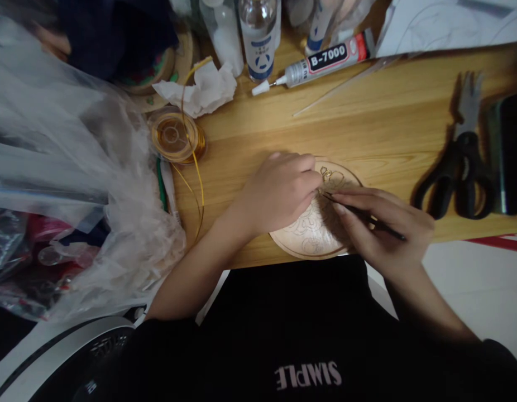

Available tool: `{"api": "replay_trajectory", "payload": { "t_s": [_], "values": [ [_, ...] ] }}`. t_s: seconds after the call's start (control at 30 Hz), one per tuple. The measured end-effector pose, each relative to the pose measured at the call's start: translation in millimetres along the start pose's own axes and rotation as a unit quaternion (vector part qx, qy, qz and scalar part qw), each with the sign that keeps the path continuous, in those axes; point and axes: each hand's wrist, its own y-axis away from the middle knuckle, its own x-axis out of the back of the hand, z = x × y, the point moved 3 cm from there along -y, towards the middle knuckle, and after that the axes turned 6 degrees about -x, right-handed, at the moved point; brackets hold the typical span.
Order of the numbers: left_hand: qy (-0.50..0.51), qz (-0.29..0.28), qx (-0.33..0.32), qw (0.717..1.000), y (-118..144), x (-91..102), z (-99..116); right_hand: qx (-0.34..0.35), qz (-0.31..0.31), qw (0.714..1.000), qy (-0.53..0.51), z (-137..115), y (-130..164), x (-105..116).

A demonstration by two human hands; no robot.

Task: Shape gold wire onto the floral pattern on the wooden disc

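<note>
A round, pale wooden disc (298, 240) lies at the table's front edge, drawn over with curving lines. Bits of gold wire (326, 174) form small loops near its upper part. My left hand (283, 192) rests over the disc's left side with its fingers curled in; whatever they pinch is hidden. From the right, my right hand (388, 226) grips dark, slim tweezers (359, 213) between thumb and fingers. Their tips meet the disc close to my left fingertips, beside the gold wire.
Black-handled scissors (462, 162) and a dark phone (512, 153) lie at right. A B-7000 glue tube (321, 61), bottles (258, 42) and crumpled tissue (200, 89) stand or lie at the back. A gold wire spool (177, 135) sits beside plastic bags (116, 184) at left.
</note>
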Motion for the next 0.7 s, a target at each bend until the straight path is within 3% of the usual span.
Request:
{"api": "replay_trajectory", "payload": {
  "t_s": [0.7],
  "values": [
    [0.006, 0.008, -0.002, 1.000, 0.2, 0.0, -0.3, -0.035, -0.011, 0.998, -0.052, 2.4, -3.0, 0.5]
  ]
}}
